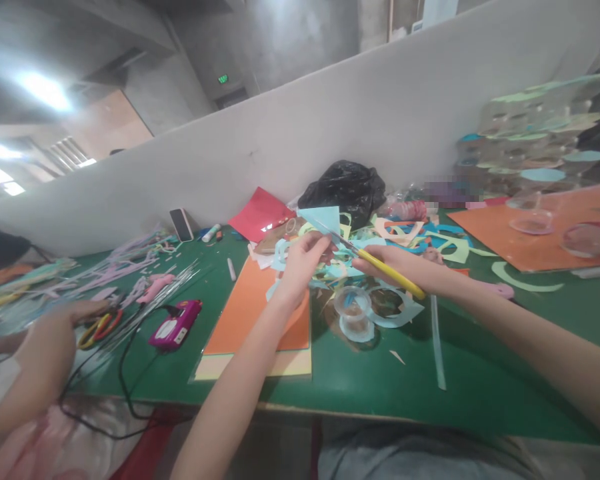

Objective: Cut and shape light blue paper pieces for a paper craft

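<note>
One light-blue sheet (327,216) is mid-cut, held above the desk (380,393) near the centre. Left hand (304,257) pinches its lower edge; right hand (380,260) grips yellow scissors (393,272), blades at the paper. Outer edges look mostly straight, so I'd judge this piece early. Done: pale-blue ring (411,312) lies beside clear cups (353,303), more cut scraps behind; tiered cups and paper (540,133) stand far right. Left over: orange sheet (240,307), near left, looks largely uncut. Overall fraction: can't tell.
</note>
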Demonstrator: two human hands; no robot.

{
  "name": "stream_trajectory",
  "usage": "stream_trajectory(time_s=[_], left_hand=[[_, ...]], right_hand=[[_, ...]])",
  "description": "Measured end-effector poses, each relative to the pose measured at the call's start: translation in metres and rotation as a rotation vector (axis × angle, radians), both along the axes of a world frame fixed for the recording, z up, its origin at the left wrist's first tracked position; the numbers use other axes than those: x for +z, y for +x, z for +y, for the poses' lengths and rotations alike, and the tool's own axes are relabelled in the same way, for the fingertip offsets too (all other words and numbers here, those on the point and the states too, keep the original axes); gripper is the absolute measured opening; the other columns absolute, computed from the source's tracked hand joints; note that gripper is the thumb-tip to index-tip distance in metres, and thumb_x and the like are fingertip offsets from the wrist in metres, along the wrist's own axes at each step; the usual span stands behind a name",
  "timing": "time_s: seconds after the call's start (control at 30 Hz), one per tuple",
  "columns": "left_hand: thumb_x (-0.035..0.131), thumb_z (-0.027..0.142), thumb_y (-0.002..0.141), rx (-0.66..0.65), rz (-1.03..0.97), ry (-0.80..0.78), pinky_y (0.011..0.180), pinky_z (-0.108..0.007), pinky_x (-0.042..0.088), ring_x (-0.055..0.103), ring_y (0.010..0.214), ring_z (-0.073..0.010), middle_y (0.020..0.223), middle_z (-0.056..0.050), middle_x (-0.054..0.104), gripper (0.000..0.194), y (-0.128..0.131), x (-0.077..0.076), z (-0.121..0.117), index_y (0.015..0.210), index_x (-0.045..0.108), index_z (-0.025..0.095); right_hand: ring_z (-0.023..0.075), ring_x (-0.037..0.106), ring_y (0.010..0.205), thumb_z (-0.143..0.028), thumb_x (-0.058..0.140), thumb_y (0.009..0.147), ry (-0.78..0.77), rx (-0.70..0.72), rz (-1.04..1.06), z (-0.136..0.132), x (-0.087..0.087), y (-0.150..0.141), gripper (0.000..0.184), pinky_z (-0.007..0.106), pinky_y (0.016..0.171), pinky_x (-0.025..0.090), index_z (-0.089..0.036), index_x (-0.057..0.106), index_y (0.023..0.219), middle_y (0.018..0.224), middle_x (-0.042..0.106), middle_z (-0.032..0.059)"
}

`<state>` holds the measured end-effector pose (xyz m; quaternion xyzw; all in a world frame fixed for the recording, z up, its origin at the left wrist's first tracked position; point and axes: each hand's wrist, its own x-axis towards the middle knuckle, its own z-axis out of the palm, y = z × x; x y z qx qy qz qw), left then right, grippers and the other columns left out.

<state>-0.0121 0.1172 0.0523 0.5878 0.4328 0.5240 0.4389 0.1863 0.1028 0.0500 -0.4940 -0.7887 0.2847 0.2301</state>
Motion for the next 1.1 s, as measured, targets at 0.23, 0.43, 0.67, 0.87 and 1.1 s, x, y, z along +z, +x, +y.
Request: stream_trajectory(time_s=[0.23,0.43,0.67,0.87,1.1], left_hand=[[0.065,0.043,0.088,0.114,-0.005,0.083,0.064,-0.023,0.048,0.056,0.067,-0.01,0.078,0.0,0.063,0.025,0.0,-0.003,0.002,0.085,0.061,0.019],[0.069,0.041,0.085,0.098,-0.096,0.046,0.064,-0.022,0.047,0.056,0.065,-0.0091,0.074,0.0,0.061,0.026,0.001,-0.006,0.004,0.078,0.059,0.018],[0.071,0.037,0.084,0.056,-0.181,-0.007,0.065,-0.022,0.047,0.058,0.066,-0.009,0.073,0.001,0.061,0.024,0.007,-0.004,-0.002,0.077,0.059,0.018],[0.069,0.038,0.085,0.06,-0.124,0.009,0.065,-0.023,0.047,0.057,0.065,-0.0088,0.076,0.0,0.065,0.024,0.007,-0.002,-0.004,0.077,0.06,0.018],[0.065,0.035,0.089,0.083,-0.007,0.045,0.065,-0.023,0.046,0.056,0.066,-0.0096,0.074,-0.001,0.065,0.024,0.008,0.0,-0.007,0.073,0.059,0.018]], right_hand=[[0.0139,0.042,0.061,-0.087,0.041,0.082,0.017,0.029,0.003,0.006,-0.006,0.002,0.066,0.028,0.058,0.03,-0.021,0.046,0.074,0.067,0.049,-0.0017],[0.0151,0.047,0.058,-0.085,0.045,0.081,0.008,0.014,-0.027,0.002,-0.004,0.001,0.064,0.028,0.056,0.033,-0.022,0.048,0.076,0.065,0.051,-0.0012],[0.0166,0.048,0.063,-0.084,0.043,0.083,0.025,0.03,-0.009,-0.002,0.001,-0.001,0.062,0.029,0.06,0.035,-0.022,0.047,0.077,0.069,0.053,-0.0001],[0.0152,0.044,0.063,-0.083,0.043,0.084,-0.007,0.069,0.019,0.004,-0.004,0.003,0.063,0.029,0.061,0.033,-0.021,0.049,0.078,0.071,0.051,-0.0007],[0.016,0.043,0.065,-0.088,0.038,0.082,0.014,0.084,0.019,0.003,-0.002,0.002,0.068,0.029,0.061,0.033,-0.021,0.047,0.075,0.07,0.049,-0.0003]])
